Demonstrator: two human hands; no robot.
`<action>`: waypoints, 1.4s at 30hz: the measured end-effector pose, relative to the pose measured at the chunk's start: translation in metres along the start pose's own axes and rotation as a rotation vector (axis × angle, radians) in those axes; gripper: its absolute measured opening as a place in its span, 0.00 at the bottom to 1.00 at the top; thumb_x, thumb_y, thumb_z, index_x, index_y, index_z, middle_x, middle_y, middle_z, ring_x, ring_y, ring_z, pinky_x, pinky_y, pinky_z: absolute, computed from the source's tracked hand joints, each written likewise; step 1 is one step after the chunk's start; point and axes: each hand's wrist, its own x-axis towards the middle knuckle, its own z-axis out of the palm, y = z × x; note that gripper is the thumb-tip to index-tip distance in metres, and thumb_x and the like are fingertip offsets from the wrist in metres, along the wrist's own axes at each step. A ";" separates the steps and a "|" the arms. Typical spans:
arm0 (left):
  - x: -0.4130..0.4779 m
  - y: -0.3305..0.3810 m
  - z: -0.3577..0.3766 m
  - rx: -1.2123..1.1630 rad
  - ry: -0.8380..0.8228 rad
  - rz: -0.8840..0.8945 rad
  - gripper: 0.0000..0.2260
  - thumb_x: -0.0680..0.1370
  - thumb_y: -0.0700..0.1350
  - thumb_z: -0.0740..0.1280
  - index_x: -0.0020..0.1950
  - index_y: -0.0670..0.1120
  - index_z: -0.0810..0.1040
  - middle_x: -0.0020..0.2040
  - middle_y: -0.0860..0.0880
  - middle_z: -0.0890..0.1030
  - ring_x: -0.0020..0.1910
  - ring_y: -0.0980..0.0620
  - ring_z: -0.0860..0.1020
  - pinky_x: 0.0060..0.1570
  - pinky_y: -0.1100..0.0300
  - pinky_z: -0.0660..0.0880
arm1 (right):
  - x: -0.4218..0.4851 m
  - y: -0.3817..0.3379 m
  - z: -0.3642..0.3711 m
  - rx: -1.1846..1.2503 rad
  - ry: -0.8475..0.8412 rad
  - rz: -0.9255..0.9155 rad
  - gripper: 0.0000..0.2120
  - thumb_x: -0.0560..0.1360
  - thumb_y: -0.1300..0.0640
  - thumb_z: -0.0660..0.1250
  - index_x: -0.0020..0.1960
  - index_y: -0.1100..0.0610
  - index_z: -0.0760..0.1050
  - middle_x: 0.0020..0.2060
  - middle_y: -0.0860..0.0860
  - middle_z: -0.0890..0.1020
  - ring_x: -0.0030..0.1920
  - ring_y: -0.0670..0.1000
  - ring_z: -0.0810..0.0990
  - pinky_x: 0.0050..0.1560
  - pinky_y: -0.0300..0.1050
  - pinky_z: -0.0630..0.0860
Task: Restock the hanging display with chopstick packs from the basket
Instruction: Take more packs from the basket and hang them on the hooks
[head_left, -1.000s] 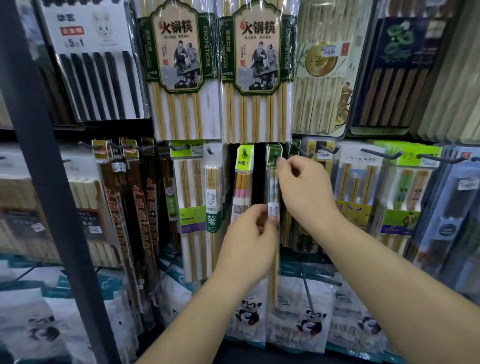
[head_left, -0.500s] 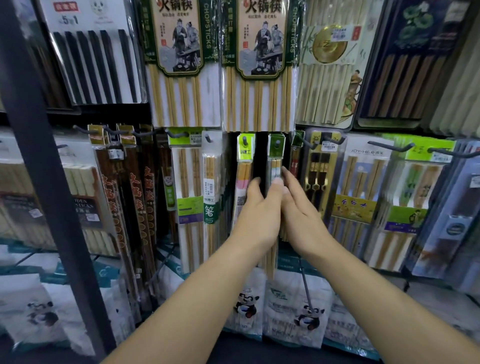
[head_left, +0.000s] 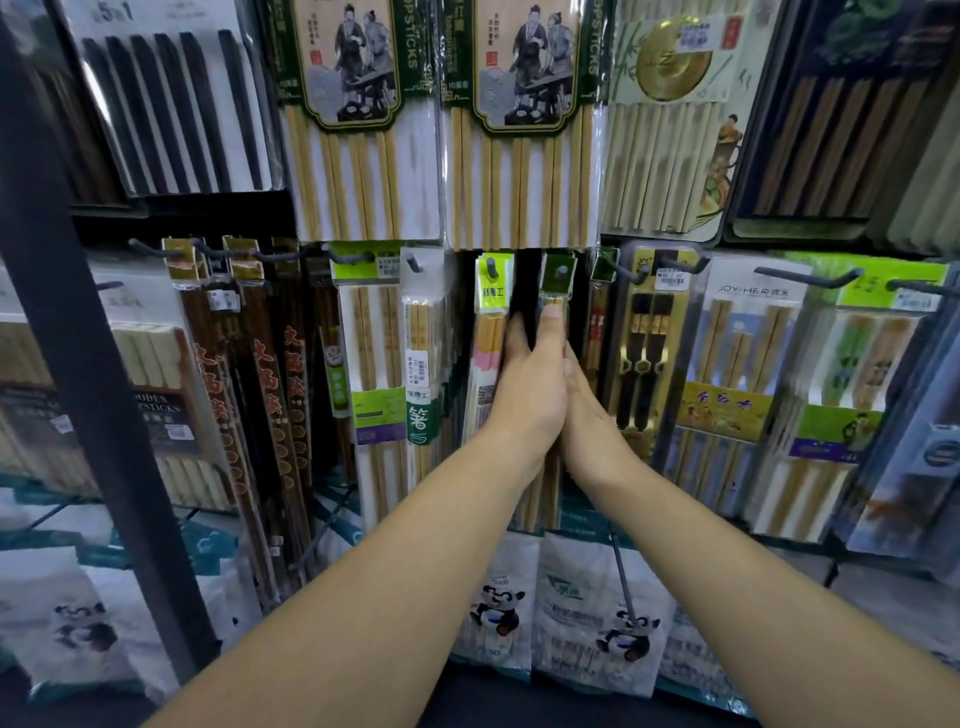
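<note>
Fingers: left fingers (head_left: 551, 317) and right hand (head_left: 589, 410) are pressing flat around the narrow chopstick pack (head_left: 557, 291), not gripping hard.
Pack: hanging on its peg (head_left: 561, 272), between neighbouring packs.
Handling: probably light, stiff lengthwise, slick film; best held mid-length at the edges.

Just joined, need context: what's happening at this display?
A person is restocking a wall of hanging chopstick packs. Both hands press together around a narrow green-header pack already on its peg: the left hand in front with fingertips near the header, the right hand close behind it. Neighbouring packs hang undisturbed. No basket is in view.
</note>
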 end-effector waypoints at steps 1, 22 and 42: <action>0.001 0.000 0.001 -0.003 0.002 -0.003 0.30 0.84 0.64 0.56 0.83 0.56 0.55 0.80 0.51 0.65 0.78 0.51 0.63 0.65 0.58 0.58 | 0.002 0.001 0.000 0.019 -0.001 -0.004 0.25 0.87 0.44 0.45 0.83 0.44 0.49 0.79 0.38 0.57 0.75 0.35 0.56 0.71 0.26 0.58; -0.041 -0.082 -0.030 -0.049 -0.172 -0.335 0.37 0.76 0.73 0.59 0.82 0.57 0.62 0.78 0.54 0.68 0.77 0.52 0.66 0.79 0.47 0.58 | -0.069 0.064 0.016 0.094 0.005 0.232 0.42 0.74 0.23 0.46 0.83 0.40 0.48 0.81 0.39 0.56 0.76 0.37 0.58 0.72 0.35 0.62; -0.206 -0.260 -0.192 0.792 -0.013 -0.557 0.13 0.83 0.47 0.65 0.67 0.44 0.77 0.60 0.45 0.80 0.55 0.48 0.80 0.56 0.53 0.76 | -0.275 0.184 0.044 -0.685 -0.657 0.364 0.06 0.79 0.50 0.67 0.53 0.48 0.81 0.44 0.42 0.83 0.43 0.43 0.80 0.45 0.42 0.75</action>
